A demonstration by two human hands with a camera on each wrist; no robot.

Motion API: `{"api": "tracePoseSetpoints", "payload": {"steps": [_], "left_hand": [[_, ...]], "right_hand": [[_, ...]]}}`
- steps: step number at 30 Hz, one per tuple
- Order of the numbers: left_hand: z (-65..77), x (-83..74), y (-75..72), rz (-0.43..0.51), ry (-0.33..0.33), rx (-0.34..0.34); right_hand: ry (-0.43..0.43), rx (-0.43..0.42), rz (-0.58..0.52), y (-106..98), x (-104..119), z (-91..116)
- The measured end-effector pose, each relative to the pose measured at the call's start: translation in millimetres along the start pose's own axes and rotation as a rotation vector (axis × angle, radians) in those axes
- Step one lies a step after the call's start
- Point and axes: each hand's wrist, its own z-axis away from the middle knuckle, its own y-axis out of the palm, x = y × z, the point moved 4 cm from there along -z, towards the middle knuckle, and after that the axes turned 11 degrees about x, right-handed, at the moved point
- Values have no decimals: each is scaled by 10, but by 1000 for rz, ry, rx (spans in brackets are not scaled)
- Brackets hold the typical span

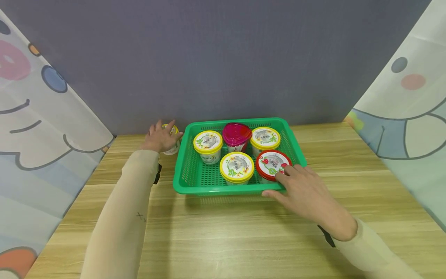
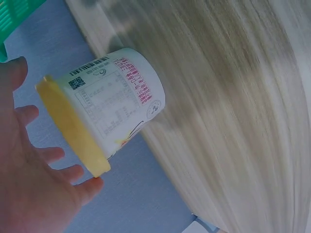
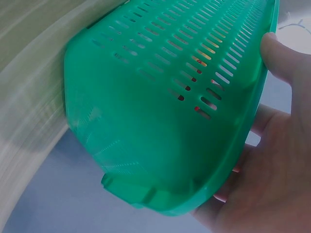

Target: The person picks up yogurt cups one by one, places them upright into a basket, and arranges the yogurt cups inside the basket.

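My left hand is spread over a white paper cup with a yellow lid, standing on the table left of the basket. In the left wrist view its fingertips come right up to the lid's edge, uncurled. A green plastic basket holds several lidded cups. My right hand lies over its front right corner, thumb outside the rim and fingers over the red-lidded cup. Seen from the right wrist, the thumb meets the rim; the other fingers are partly hidden behind it.
Inside the basket are yellow-lidded cups and, at the back, a cup with a dark pink lid. A grey panel rises behind the wooden table. Printed cartoon sheets hang at both sides.
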Motion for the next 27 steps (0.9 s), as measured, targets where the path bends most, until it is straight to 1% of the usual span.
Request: {"api": "tracePoseSetpoints", "payload": {"steps": [8, 13, 20, 24, 27], "left_hand": [[7, 15, 34, -24, -2, 19], [36, 23, 44, -51, -18, 51], [51, 28, 8, -95, -29, 64], [90, 38, -30, -86, -18, 87], [127, 34, -53, -68, -18, 119]], "right_hand": [[-2, -1, 2, 2, 0, 1], [-6, -5, 3, 3, 4, -1], [-3, 0, 5, 1, 10, -1], [0, -2, 3, -1, 16, -1], [3, -4, 6, -2, 16, 0]]}}
